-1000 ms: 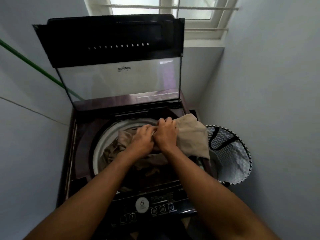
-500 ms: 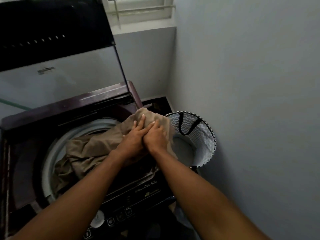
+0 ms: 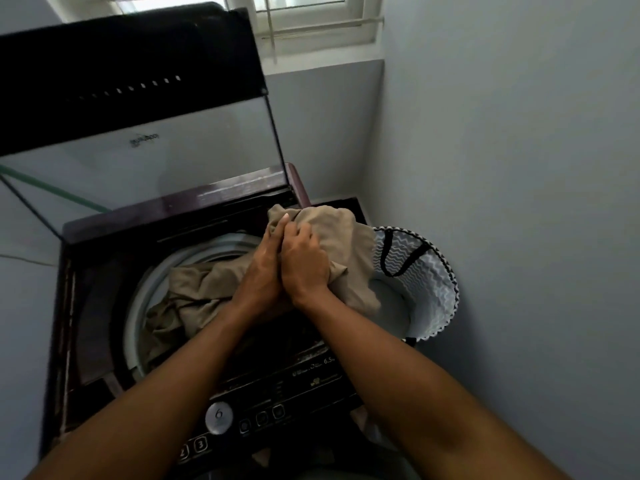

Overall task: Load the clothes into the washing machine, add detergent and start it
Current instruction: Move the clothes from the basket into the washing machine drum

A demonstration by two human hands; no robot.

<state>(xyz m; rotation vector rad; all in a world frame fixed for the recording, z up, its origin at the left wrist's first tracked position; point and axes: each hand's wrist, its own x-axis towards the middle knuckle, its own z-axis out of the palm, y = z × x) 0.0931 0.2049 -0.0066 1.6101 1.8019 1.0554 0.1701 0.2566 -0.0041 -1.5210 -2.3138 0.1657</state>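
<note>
A dark top-loading washing machine stands below me with its lid raised. A beige garment lies across the drum opening, one end hanging into the drum and the other bunched over the machine's right edge. My left hand and my right hand press side by side on the bunched part, both closed on the cloth. The control panel with its round knob sits at the front, between my forearms. No detergent is in view.
A black-and-white patterned laundry basket stands to the right of the machine, against the grey wall, and looks empty where its inside shows. A window is above the lid. Walls close in on the left and right.
The view first swung right, then part of the way back. My hands stay together on the beige garment at the drum's right edge, with my left fingers now reaching further over the cloth.
</note>
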